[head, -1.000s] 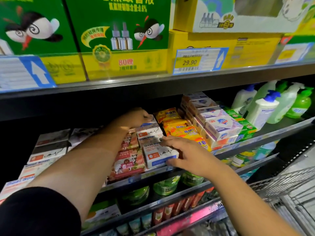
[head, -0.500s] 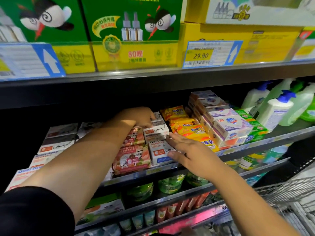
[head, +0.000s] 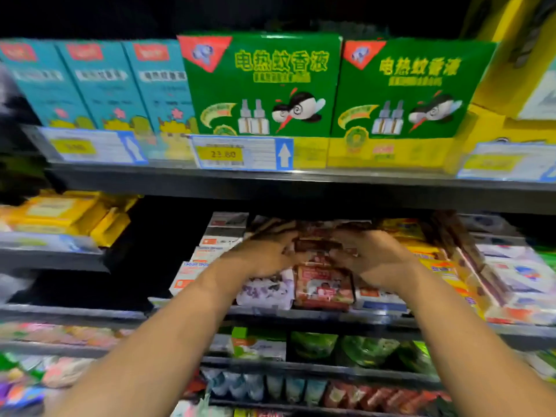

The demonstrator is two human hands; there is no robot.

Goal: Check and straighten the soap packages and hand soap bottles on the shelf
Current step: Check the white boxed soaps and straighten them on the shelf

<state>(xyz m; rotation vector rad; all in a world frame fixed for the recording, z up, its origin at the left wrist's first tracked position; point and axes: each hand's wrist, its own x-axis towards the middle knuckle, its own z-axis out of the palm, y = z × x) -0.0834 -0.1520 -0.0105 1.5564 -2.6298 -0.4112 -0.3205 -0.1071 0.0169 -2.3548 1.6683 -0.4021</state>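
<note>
Frame motion-blurred, fine detail lost. Upper shelf (head: pixel 301 183): two glossy green cardboard boxes of mosquito liquid (head: pixel 261 85), three teal boxes (head: pixel 99 82) to their left, and a blue-and-yellow price tag (head: pixel 240 153) reading 23.80 clipped to the rail. Far left, on a separate ledge, there are yellow wrapped packs (head: pixel 60 212). Soap shelf (head: pixel 192 310), below: a column of white soap cartons (head: pixel 204 257) at left, then a white-and-lavender soft pack (head: pixel 264 288), then the column of red soap packages (head: pixel 323 288), with yellow-orange soap packs (head: pixel 445 275) and white boxed soaps (head: pixel 517 275) to the right. The columns stand close, sides touching. The red packages are soft, shiny film wrap, rectangular with crinkled edges, and the front one lies at the shelf lip. Left hand (head: pixel 264 254) and right hand (head: pixel 379 257) reach in under the upper shelf and flank the red column farther back, one on each side, fingers bent inward toward a red pack between them. Cannot tell through the blur whether either hand actually grips it. Lower shelves: green round packs (head: pixel 313 344) and a row of tubes (head: pixel 301 386).
</note>
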